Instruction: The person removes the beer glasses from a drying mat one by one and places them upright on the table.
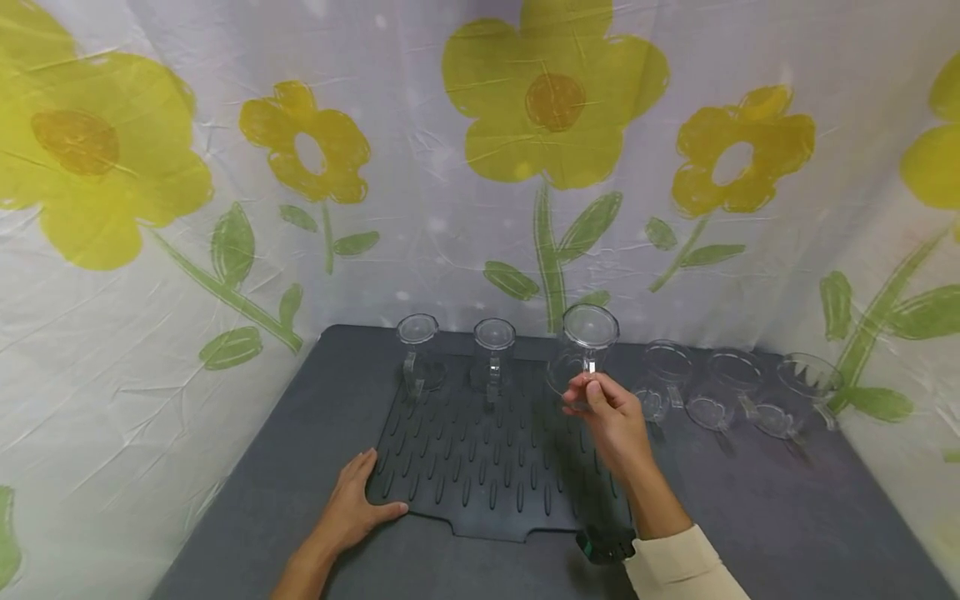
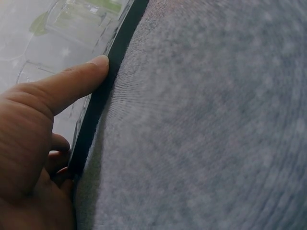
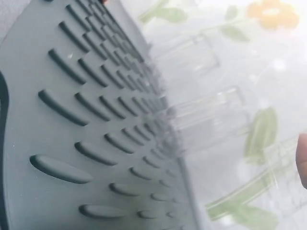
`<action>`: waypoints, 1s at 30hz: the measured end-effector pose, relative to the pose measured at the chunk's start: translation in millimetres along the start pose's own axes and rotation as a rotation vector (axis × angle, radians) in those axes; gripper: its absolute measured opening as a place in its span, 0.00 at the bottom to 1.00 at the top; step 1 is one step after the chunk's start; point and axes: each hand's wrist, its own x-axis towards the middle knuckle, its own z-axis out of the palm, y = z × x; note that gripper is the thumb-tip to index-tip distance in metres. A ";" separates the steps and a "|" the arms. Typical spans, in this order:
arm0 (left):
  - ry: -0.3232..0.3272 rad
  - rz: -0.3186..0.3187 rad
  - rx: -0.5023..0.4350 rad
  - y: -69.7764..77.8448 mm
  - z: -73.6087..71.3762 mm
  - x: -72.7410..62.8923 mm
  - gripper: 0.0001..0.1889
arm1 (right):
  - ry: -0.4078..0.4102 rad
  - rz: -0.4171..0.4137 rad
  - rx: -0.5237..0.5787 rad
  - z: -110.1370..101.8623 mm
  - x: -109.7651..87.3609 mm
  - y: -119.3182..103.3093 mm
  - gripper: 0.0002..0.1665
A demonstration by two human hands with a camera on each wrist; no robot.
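Observation:
My right hand (image 1: 611,421) pinches the handle of a clear glass mug (image 1: 591,327), which is upside down over the right rear of a dark ridged drying mat (image 1: 480,475). Whether its rim touches the mat cannot be told. Two more clear mugs stand upside down along the mat's back edge, a left one (image 1: 417,332) and a middle one (image 1: 494,335). My left hand (image 1: 352,500) rests at the mat's front left corner, thumb extended along the edge. In the right wrist view only a fingertip (image 3: 302,160) shows.
Right of the mat, three clear mugs stand upright in a row: a near-mat one (image 1: 663,375), a middle one (image 1: 727,387) and a far one (image 1: 798,396). A flowered curtain (image 1: 420,225) surrounds the dark grey table (image 1: 757,533) at the back and sides.

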 end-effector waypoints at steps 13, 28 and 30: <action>-0.013 -0.011 0.009 1.8 -1.7 1.9 0.60 | -0.130 -0.183 0.045 1.8 -29.6 -35.2 0.16; -0.021 -0.016 0.013 1.2 -1.9 4.0 0.59 | -0.038 -0.386 -0.127 2.2 -44.0 -52.2 0.08; -0.023 -0.015 0.015 1.1 -2.1 3.8 0.59 | -0.061 -0.421 -0.159 1.5 -44.3 -54.0 0.08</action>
